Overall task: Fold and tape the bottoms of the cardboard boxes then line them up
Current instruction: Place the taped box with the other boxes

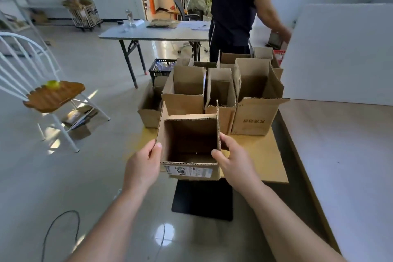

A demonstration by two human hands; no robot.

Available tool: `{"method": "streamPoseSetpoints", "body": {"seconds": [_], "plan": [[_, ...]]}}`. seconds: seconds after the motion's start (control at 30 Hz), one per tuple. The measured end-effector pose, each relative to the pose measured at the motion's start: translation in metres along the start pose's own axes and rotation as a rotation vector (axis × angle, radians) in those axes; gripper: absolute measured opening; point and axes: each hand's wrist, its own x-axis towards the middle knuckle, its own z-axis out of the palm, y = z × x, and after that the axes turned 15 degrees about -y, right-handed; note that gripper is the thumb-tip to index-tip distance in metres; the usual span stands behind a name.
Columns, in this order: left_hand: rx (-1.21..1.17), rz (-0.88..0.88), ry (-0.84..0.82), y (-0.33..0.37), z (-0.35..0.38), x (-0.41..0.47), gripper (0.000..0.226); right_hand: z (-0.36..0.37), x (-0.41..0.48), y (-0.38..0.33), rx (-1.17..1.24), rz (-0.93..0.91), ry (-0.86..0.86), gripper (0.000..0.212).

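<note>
label (191,171) on held box (209,174), print (254,121) on tall box (255,110): illegible.

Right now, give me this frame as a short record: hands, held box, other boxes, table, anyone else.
left hand: grips box by its left wall
right hand: grips box by its right wall
box: opening up, flaps raised, label on near face, at table near edge
other boxes: clustered behind it, openings up
person: stands beyond the boxes
</note>
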Motion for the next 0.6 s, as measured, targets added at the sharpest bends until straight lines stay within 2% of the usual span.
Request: {"method": "streamPoseSetpoints", "body": {"seconds": [0.3, 0.6], "plan": [[0.057, 0.006, -0.06, -0.06, -0.083, 0.079, 0.042, 0.085, 0.079, -0.048, 0.018, 0.067, 0.059, 0.053], [0.111, 0.026, -0.141, -0.083, -0.104, 0.117, 0.04, 0.115, 0.116, -0.053, 0.034, 0.177, 0.032, 0.055]]}}
